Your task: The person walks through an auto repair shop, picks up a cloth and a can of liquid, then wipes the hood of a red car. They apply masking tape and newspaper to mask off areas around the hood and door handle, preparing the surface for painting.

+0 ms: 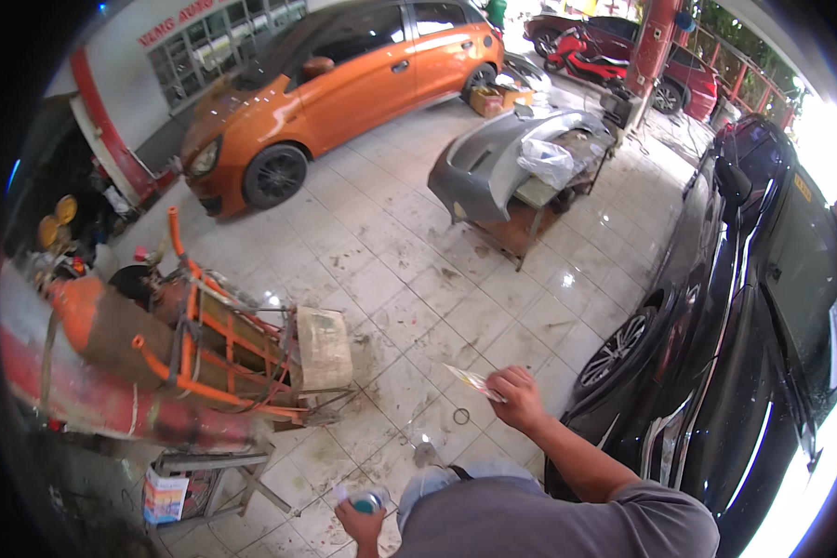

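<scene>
Centrally, your right hand (517, 398) was extended over the tiled floor (395, 288), its thumb and fingers pinched together on the near end of a flat, pale sheet (474, 379), which pointed forward and to the left. Your left hand (361, 523), lower and close to the body, had its fingers curled around a small round container (367, 503) showing a teal disc; whether this was lid or contents could not be told. A thin dark ring (455, 418) lay on the tiles near the sheet. Leftward stood an orange-framed trolley (179, 358); ahead, a grey bumper (479, 163) rested on a low stand (535, 193), a plastic bag (546, 160) against it. An orange car (372, 88) occupied the upper left, and a black car (749, 316) the right.
</scene>
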A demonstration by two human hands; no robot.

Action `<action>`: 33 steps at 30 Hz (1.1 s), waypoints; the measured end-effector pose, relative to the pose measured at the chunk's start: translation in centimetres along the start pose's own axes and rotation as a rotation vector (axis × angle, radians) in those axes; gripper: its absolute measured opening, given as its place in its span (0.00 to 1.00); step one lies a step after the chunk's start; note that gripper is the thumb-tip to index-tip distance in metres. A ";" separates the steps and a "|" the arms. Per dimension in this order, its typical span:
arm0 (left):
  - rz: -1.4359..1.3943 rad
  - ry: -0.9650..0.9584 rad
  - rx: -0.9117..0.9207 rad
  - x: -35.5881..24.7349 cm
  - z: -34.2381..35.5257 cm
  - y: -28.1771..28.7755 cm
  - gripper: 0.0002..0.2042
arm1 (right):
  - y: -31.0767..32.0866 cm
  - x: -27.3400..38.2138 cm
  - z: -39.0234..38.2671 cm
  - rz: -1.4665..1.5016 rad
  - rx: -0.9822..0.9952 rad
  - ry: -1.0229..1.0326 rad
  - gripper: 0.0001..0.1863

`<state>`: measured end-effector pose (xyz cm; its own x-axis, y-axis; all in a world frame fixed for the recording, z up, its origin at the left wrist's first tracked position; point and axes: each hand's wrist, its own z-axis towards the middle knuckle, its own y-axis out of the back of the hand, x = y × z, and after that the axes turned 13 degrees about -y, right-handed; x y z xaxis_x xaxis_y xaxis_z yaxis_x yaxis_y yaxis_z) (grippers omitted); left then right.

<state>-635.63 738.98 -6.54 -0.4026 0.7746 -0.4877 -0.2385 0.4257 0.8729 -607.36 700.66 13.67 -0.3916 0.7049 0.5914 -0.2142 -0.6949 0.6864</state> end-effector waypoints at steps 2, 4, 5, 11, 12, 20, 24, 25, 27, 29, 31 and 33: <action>0.094 -0.205 0.060 -0.8 9.5 -1.4 0.45 | 0.3 -2.6 -0.4 -0.069 0.020 -0.112 0.11; 0.033 -0.249 0.204 -6.4 20.4 -0.5 0.45 | 0.1 -5.7 -1.4 -0.140 0.021 -0.308 0.11; 0.021 -0.313 0.224 -8.1 25.6 -1.0 0.45 | -0.6 -7.2 -1.7 -0.147 0.035 -0.429 0.11; -0.037 -0.428 0.077 -18.3 51.2 -5.7 0.43 | -11.7 -14.8 7.5 -0.163 0.034 -0.670 0.08; -0.066 -0.414 0.025 -20.1 55.1 -6.7 0.43 | -15.1 -16.9 10.9 -0.051 0.146 -0.683 0.08; 0.121 -0.264 0.085 -20.8 73.1 -8.7 0.46 | -23.7 -20.8 63.9 0.119 0.065 -0.124 0.07; 0.157 -0.190 0.150 -19.0 80.2 -10.4 0.45 | -24.2 -26.4 80.9 0.129 -0.114 -0.271 0.08; 0.165 -0.196 0.157 -14.7 81.9 -13.2 0.45 | -24.5 -28.2 82.2 0.128 -0.139 -0.360 0.08; 0.199 -0.183 0.144 -12.5 89.9 -16.2 0.45 | -26.0 -32.1 83.9 0.017 -0.151 -0.445 0.09; 0.237 -0.159 0.240 -15.0 96.7 -19.3 0.45 | -28.0 -35.8 83.7 -0.079 -0.149 -0.570 0.06; 0.253 -0.230 0.384 -22.7 104.8 -18.8 0.45 | -31.4 -40.1 79.5 -0.127 0.000 -0.760 0.05; 0.303 -0.335 0.461 -29.7 114.8 -19.1 0.45 | -32.7 -41.8 74.9 -0.124 0.311 -1.090 0.09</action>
<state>-517.65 761.50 -7.16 -0.0765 0.9644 -0.2531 0.2762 0.2645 0.9240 -516.97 704.58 -1.81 0.6348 0.6200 0.4611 0.0931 -0.6538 0.7509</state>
